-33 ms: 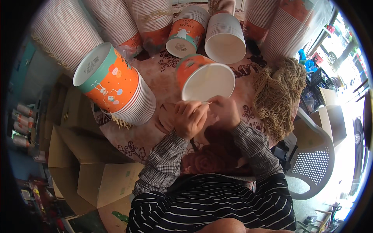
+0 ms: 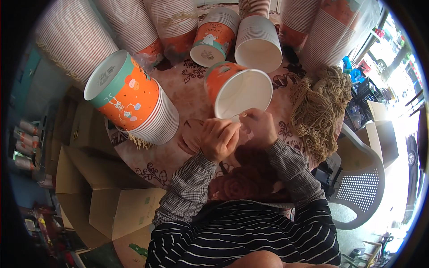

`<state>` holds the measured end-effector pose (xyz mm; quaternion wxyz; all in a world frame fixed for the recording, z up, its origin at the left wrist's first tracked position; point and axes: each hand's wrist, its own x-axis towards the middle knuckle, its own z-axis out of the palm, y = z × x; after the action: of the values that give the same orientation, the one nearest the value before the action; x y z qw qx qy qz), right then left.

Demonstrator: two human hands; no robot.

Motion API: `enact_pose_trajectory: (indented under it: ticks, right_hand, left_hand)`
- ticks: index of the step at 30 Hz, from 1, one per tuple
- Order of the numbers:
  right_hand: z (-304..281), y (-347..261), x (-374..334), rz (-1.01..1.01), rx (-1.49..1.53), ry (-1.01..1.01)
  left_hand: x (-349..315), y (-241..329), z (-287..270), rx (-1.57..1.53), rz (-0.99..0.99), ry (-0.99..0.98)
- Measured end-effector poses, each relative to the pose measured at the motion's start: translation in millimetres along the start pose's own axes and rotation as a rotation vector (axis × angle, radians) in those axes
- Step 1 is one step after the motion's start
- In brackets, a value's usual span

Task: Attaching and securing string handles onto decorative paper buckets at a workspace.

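Both hands at near rim of tipped cup [image 2: 239,91]. Left hand [image 2: 217,139] curled shut, right hand [image 2: 259,126] pinching cord [image 2: 235,117]. No visible change.

Orange paper cup [image 2: 237,89], white inside, tipped on its side, mouth open toward right hand [image 2: 259,127], rim touching fingertips.

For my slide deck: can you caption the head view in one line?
Both hands, left hand and right hand, work at the rim of an orange paper cup among cup stacks.
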<state>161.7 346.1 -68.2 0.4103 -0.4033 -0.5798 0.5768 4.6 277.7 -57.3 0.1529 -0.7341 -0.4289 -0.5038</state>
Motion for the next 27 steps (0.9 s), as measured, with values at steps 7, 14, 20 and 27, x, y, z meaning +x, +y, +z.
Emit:
enact_pose_trajectory:
  ticks: [7, 14, 20, 27]
  right_hand:
    - [-8.1, 6.6, 6.3, 0.009, 0.179, -0.004]
    - [-1.7, 8.2, 1.5, -0.126, 0.121, -0.045]
    - [-1.2, 1.6, -2.3, -0.167, 0.173, -0.020]
    - [-10.0, 1.1, 0.0, -0.107, 0.143, -0.060]
  left_hand:
    - [-7.8, 8.2, 23.7, -0.063, -0.320, -0.279]
    - [-3.1, 6.3, 30.6, -0.138, -0.273, -0.102]
    - [3.4, 1.9, 35.6, -0.169, -0.184, -0.033]
    - [12.1, -4.0, 35.4, -0.190, -0.238, -0.233]
